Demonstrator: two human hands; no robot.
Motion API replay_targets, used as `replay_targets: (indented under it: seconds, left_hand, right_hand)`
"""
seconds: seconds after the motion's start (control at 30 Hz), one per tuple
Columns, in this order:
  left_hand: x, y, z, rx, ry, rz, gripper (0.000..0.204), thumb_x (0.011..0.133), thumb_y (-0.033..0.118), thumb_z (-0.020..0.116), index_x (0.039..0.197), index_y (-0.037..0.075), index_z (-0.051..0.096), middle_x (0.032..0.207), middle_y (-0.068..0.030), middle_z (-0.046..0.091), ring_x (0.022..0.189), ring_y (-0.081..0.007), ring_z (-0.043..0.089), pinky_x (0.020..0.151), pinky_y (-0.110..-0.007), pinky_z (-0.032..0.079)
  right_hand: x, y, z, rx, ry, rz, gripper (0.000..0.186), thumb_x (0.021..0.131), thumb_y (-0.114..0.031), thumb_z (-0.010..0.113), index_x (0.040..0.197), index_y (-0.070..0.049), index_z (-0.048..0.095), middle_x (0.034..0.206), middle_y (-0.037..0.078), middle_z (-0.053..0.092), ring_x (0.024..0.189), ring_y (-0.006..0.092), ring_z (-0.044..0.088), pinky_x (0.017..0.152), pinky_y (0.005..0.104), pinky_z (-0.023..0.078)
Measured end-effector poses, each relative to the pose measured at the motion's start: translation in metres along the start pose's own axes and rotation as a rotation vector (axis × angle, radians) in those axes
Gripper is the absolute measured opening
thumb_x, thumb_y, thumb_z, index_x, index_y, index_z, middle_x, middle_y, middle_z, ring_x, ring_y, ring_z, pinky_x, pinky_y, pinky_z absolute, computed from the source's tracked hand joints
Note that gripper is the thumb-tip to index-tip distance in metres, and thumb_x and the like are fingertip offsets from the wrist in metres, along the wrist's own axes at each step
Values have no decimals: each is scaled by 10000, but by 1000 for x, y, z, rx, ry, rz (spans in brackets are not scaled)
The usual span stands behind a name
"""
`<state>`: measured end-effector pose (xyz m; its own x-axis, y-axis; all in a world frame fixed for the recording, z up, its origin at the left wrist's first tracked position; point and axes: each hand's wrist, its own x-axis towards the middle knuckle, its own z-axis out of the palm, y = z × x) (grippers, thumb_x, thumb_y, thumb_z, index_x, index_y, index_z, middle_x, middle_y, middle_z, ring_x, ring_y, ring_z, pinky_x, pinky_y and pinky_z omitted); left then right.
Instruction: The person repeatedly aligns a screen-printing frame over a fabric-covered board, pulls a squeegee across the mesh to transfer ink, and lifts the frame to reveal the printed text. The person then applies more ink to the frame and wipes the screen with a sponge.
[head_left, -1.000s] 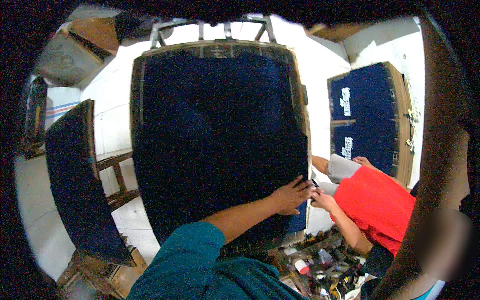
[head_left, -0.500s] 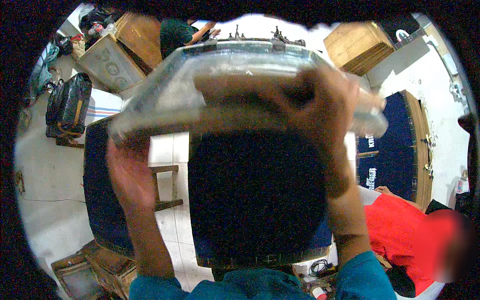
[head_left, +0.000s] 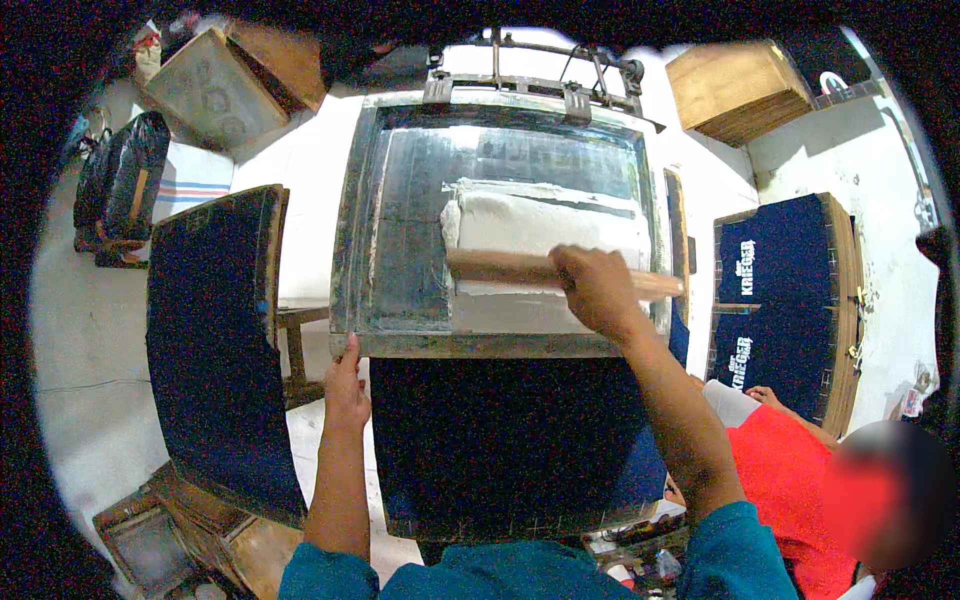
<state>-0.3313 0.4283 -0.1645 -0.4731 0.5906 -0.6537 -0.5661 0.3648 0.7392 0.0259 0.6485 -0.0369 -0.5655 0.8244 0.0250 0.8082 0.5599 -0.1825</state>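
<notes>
A screen-printing frame [head_left: 470,345] lies over a board covered in dark navy fabric [head_left: 510,440], straight ahead of me. Thick white ink [head_left: 530,215] is spread on the right part of its mesh. My right hand [head_left: 600,290] is closed round a wooden squeegee [head_left: 500,268], whose blade edge is hidden, held crosswise over the ink. At the frame's near left corner, my left hand [head_left: 347,390] grips the rim, thumb on top and the other fingers partly hidden beneath.
Metal hinge clamps [head_left: 577,100] hold the frame's far edge. Fabric-covered boards stand left [head_left: 215,350] and right [head_left: 775,300], the right one with white prints. A person in a red shirt [head_left: 790,470] is close by my right. Stacked wooden boards [head_left: 735,90] are at the back right.
The frame was raised and blurred; it has come down flat over the navy fabric. My right hand with the squeegee moved lower and nearer, and my left hand shifted rightward with the frame's corner.
</notes>
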Motion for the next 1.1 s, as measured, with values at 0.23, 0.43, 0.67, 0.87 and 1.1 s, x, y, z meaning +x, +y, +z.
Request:
replay_targets:
  seconds: [0.23, 0.43, 0.67, 0.87, 1.1]
  left_hand:
    - [-12, 4, 0, 155, 28, 57, 639, 961, 462, 731, 1364, -9, 576, 1357, -73, 615, 1251, -194, 522, 1127, -354, 344]
    - [-23, 10, 5, 404, 164, 17, 562, 950, 522, 723, 1211, 31, 642, 1098, -32, 663, 983, -139, 573, 870, -317, 445]
    - [-28, 10, 16, 325, 123, 80, 613, 928, 610, 701, 1192, 61, 636, 1042, -14, 645, 873, -126, 549, 781, -314, 433]
    - [-23, 9, 10, 387, 119, 59, 578, 951, 607, 671, 1165, 72, 630, 1013, -6, 631, 877, -131, 561, 773, -328, 447]
    - [-18, 11, 6, 444, 166, 48, 600, 937, 627, 677, 1152, 69, 633, 993, -13, 646, 871, -134, 585, 762, -316, 470]
  right_hand:
    - [99, 53, -15, -88, 163, -33, 119, 927, -135, 580, 1021, -133, 654, 952, 131, 737, 918, 364, 717, 752, 523, 505]
    - [106, 63, 0, -158, 167, -86, 106, 918, -155, 610, 1014, -136, 650, 876, 120, 726, 828, 360, 720, 685, 520, 522]
    - [-7, 7, 12, -63, 125, -30, 149, 909, -156, 613, 1051, -171, 657, 921, 95, 702, 886, 347, 682, 782, 540, 477]
    - [-34, -4, 2, 52, -91, 12, 168, 883, -121, 603, 1038, -145, 663, 941, 132, 721, 911, 363, 700, 787, 540, 484]
    - [111, 58, -3, -86, 184, -95, 200, 893, -148, 612, 1080, -156, 682, 965, 131, 751, 902, 378, 728, 775, 549, 502]
